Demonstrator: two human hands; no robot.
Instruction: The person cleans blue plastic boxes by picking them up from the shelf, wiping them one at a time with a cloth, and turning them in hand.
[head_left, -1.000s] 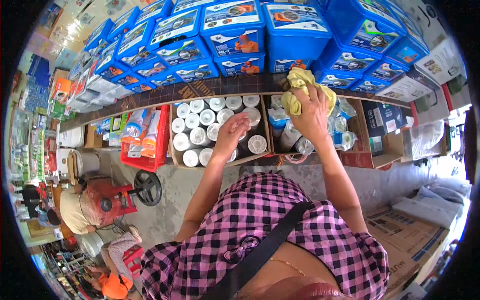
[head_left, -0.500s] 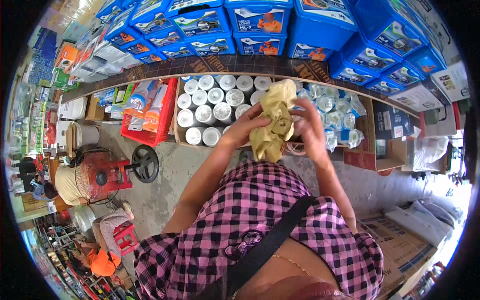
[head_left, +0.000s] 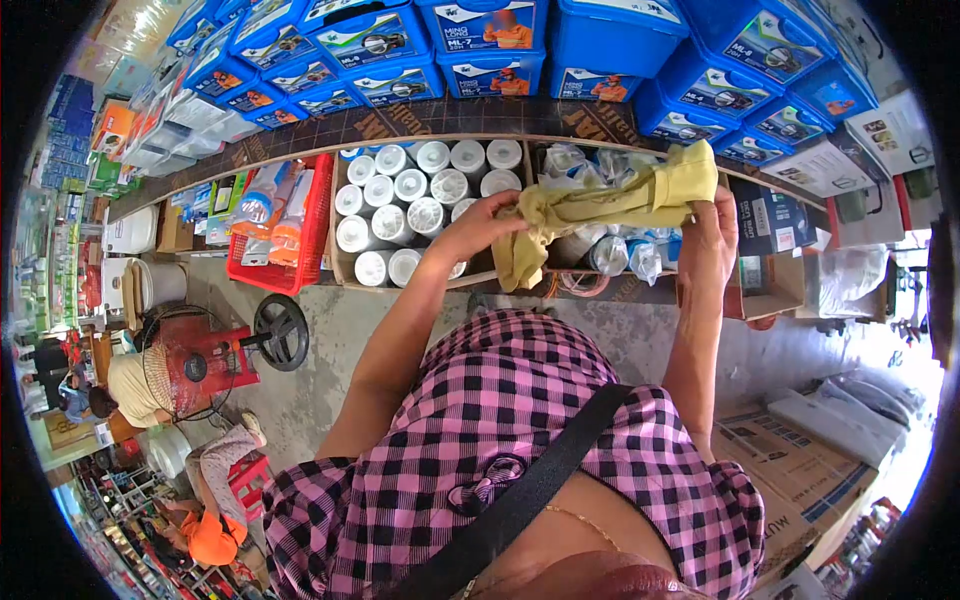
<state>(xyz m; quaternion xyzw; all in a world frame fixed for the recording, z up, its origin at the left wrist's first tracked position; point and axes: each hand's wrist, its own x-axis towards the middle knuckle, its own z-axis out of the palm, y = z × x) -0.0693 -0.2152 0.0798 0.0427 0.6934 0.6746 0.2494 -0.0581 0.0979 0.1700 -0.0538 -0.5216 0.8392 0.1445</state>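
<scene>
A crumpled yellow-green cloth (head_left: 620, 200) is stretched out sideways in front of me, above the open boxes. My left hand (head_left: 482, 228) is closed on its bunched left end, where a loose fold hangs down. At the other end, my right hand (head_left: 711, 228) grips the cloth from below, with part of the fingers hidden behind it. Beneath my left hand is a box of white-topped cylinders (head_left: 427, 216). Clear plastic-wrapped items (head_left: 610, 256) lie under the cloth, partly covered by it.
Blue boxes (head_left: 490, 75) are stacked along the counter ahead. A red basket (head_left: 322, 225) with bottles stands left, near a red fan (head_left: 197, 365). Two people sit at the lower left, one with an orange top (head_left: 213, 540). Cardboard (head_left: 790, 470) lies at the right.
The cloth went from an upright bundle between my hands to a sideways stretch. My right hand moved right and took hold of its end; my left hand shifted slightly left.
</scene>
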